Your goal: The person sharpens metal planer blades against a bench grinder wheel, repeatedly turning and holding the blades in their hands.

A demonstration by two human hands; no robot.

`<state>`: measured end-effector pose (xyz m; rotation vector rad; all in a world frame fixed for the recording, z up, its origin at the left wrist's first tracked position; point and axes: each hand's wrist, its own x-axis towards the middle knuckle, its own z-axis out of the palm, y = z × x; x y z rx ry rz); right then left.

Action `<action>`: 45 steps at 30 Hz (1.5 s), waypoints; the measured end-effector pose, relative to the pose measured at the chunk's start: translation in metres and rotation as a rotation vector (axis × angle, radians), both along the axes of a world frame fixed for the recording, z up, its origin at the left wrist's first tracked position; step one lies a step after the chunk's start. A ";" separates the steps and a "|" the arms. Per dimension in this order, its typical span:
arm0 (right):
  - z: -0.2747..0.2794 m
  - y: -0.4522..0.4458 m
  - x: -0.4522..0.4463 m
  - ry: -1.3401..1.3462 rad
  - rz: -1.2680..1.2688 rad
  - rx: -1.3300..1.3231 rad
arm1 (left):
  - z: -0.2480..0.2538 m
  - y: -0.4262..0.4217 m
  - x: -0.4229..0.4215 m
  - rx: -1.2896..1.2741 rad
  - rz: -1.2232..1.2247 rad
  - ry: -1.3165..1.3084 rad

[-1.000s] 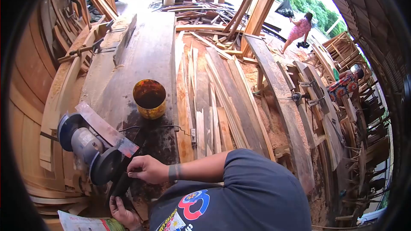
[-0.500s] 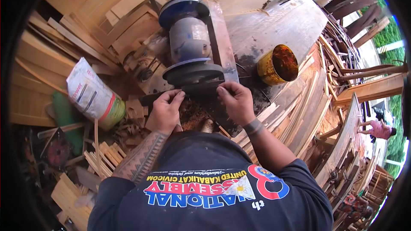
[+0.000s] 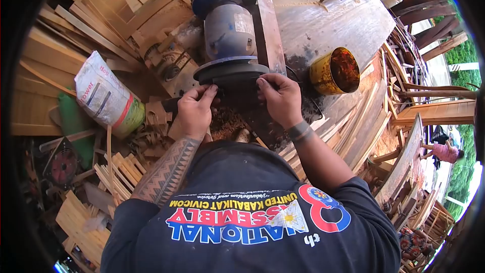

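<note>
At a bench grinder (image 3: 228, 30), a person's left hand (image 3: 195, 111) and right hand (image 3: 283, 102) pinch a dark flat bar (image 3: 236, 95) beside the near wheel (image 3: 230, 74).
The left hand grips near the bar's left end; the right hand pinches by the wheel's right edge, its hold partly hidden. Whether bar and wheel touch cannot be told. A yellow-stained can (image 3: 322, 73) sits at right on a worktable (image 3: 323, 30), a printed sack (image 3: 107, 93) at left.

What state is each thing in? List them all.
Blue-and-grey metal bench grinder: running or stopped, cannot tell.
Left hand: pinched on the long, dark bar.
Right hand: pinched on the same bar.
Long, dark bar: held close to the grinder.
Round, yellow, stained can: open-topped, upright.
White-and-green printed plastic sack: bulging, contents hidden.
</note>
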<state>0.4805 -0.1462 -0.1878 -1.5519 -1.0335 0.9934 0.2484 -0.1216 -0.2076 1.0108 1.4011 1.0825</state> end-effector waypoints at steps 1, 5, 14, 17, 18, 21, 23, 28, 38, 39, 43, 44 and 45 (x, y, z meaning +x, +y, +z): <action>0.001 0.001 0.001 0.010 -0.001 -0.008 | -0.002 0.001 0.000 0.001 0.002 0.000; 0.001 0.002 0.002 0.037 -0.002 -0.034 | -0.006 0.002 0.005 0.060 0.004 -0.006; 0.000 0.000 0.026 0.050 -0.040 -0.027 | 0.002 0.001 0.031 -0.021 -0.005 -0.088; 0.003 -0.002 0.030 0.093 -0.044 -0.029 | 0.004 -0.001 0.035 -0.072 -0.020 -0.103; 0.003 -0.002 0.031 0.099 -0.046 -0.025 | 0.006 -0.002 0.037 -0.084 -0.020 -0.105; 0.001 -0.001 0.032 0.117 -0.035 -0.017 | 0.006 -0.002 0.039 -0.106 -0.014 -0.128; 0.002 0.000 0.030 0.111 -0.030 -0.021 | 0.005 -0.002 0.038 -0.102 0.007 -0.151; -0.001 0.003 0.022 0.104 0.003 -0.043 | 0.001 -0.002 0.027 -0.099 0.034 -0.178; -0.005 0.005 -0.006 0.124 -0.039 -0.013 | 0.001 -0.001 0.009 -0.085 0.100 -0.254; -0.004 0.005 -0.010 0.128 -0.050 -0.009 | -0.002 -0.001 0.006 -0.081 0.099 -0.266; -0.004 0.005 -0.019 0.175 -0.066 -0.007 | -0.010 0.002 -0.004 -0.036 0.063 -0.225; -0.006 0.005 -0.020 0.181 -0.073 -0.006 | -0.008 0.002 -0.006 -0.048 0.052 -0.221; -0.007 0.005 -0.022 0.187 -0.080 -0.007 | -0.007 0.003 -0.008 -0.062 0.040 -0.217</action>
